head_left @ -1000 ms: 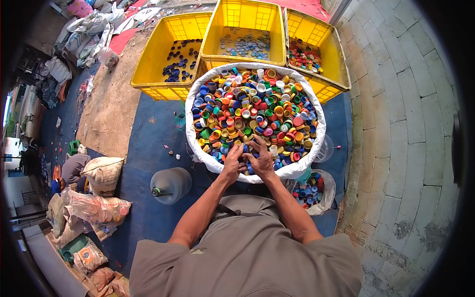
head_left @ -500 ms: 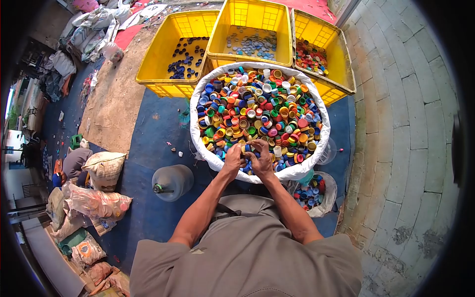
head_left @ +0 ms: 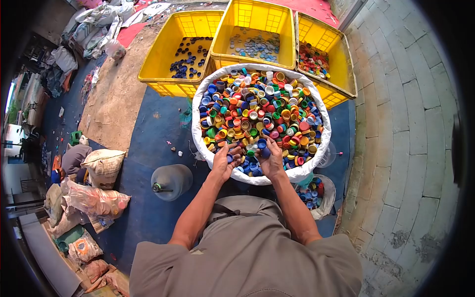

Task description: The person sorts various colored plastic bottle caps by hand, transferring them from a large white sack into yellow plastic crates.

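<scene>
Blue floor beside the sack, hands with caps at its rim.

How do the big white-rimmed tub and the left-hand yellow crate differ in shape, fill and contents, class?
Shape: the tub is rounded, while the crate is boxy with straight sides.
Fill: the tub is packed with caps, whereas the crate has only a scattering across its floor.
Contents: the tub holds mixed caps of many colours; the crate holds dark blue caps.
Shared: both are open-topped and hold caps.
</scene>
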